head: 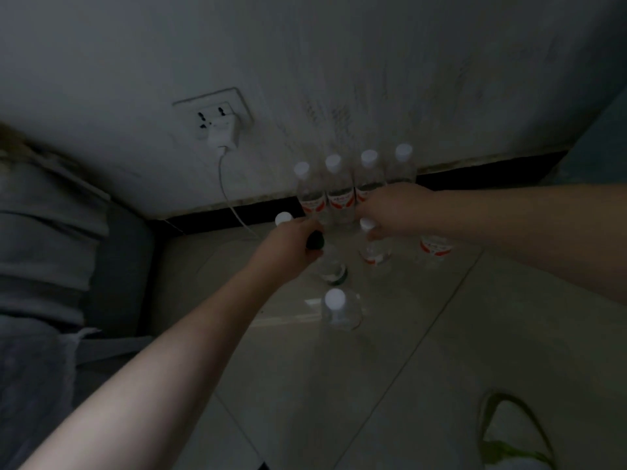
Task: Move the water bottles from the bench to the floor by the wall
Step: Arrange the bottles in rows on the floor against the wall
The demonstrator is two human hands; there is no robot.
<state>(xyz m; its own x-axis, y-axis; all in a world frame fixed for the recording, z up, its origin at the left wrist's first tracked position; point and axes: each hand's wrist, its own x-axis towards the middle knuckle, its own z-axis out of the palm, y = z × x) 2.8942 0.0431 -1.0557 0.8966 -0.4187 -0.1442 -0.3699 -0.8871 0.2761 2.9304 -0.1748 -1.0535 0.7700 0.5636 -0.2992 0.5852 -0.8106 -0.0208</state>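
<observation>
Several clear water bottles with white caps and red labels stand in a row [339, 195] on the floor against the wall. My left hand [288, 245] grips the top of a clear bottle with a dark cap and a green label [330, 269], just in front of the row. My right hand [393, 208] holds the neck of a white-capped bottle [373, 249] beside it. Another red-labelled bottle [436, 247] stands under my right wrist. One white cap [283, 218] shows behind my left hand. Nearer to me a single bottle [337, 310] stands alone.
A wall socket [212, 111] holds a white charger [222, 134] whose cable runs down to the floor left of the bottles. A grey cushioned bench [51, 249] fills the left side. A green-edged object [509, 442] lies at bottom right. The floor is pale tile [441, 368].
</observation>
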